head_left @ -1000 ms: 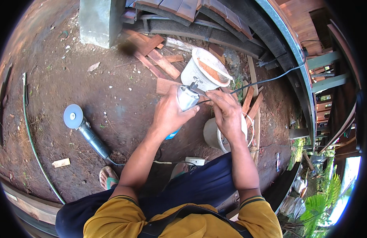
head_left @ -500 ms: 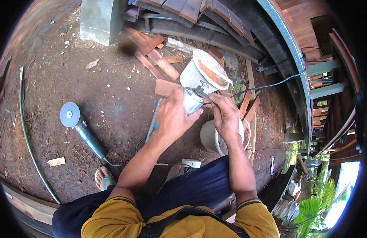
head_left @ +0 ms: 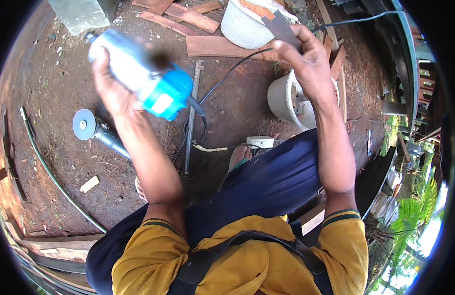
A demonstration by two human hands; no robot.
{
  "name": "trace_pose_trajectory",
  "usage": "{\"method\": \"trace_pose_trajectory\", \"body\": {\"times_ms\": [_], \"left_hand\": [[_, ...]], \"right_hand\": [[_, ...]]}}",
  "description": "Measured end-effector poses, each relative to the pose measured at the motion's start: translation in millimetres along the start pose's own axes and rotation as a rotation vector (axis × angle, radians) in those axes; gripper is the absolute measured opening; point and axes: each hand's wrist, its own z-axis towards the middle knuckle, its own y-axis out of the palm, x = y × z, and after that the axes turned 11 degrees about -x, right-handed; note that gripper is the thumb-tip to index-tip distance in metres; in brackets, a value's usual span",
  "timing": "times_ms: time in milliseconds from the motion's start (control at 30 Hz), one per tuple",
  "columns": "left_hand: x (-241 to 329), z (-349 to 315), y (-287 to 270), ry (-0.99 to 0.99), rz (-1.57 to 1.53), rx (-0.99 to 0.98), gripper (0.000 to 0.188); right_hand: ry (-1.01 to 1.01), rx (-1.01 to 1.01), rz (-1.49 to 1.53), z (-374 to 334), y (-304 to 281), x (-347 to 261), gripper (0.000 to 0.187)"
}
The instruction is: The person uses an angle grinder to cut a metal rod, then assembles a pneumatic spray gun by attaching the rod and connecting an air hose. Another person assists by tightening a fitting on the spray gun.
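Gripping cylindrical silver-and-blue power tool (head_left: pixel 131 71) in left hand (head_left: pixel 112 92), left of round white plastic bucket (head_left: pixel 237 27); pinching flat dark-grey plate (head_left: pixel 281 30) in right hand (head_left: pixel 310 63). Held apart; not yet set down.

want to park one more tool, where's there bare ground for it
Mostly bare soil lies between the concrete post and the angle grinder. Another patch is bordered by the metal bar, lower bucket, reddish board and white socket block, with a black cord crossing its upper left. It's crowded around the upper bucket, where planks lie close.
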Motion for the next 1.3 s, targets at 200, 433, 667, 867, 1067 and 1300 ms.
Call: {"method": "trace_pose_trajectory", "body": {"times_ms": [200,433,667,867,1067,1300], "left_hand": [[41,-8,-6,0.058,-0.326,-0.284,0.073],[12,-3,-14,0.286,-0.378,-0.084,0.069],[18,11,-29,0.299,-0.178,0.155,0.067],[-67,21,-63,0.077,-0.206,0.308,0.079],[-152,0,-80,-0.241,-0.604,0.218,0.081],[-145,-10,-104,-0.31,-0.751,-0.003,0.08]], "right_hand": [[0.079,-0.271,-0.003,-3,44,10,0.02],[0.26,-0.871,0.645,-27,103,-8,0.046],[0.086,-0.752,0.443,-16,-13,-27,0.07],[0.027,-0.91,0.534,-15,-16,-56,0.052],[0.228,-0.687,0.515,-17,0,-51,0.039],[0.261,-0.883,0.3,-22,1,11,0.031]]}}
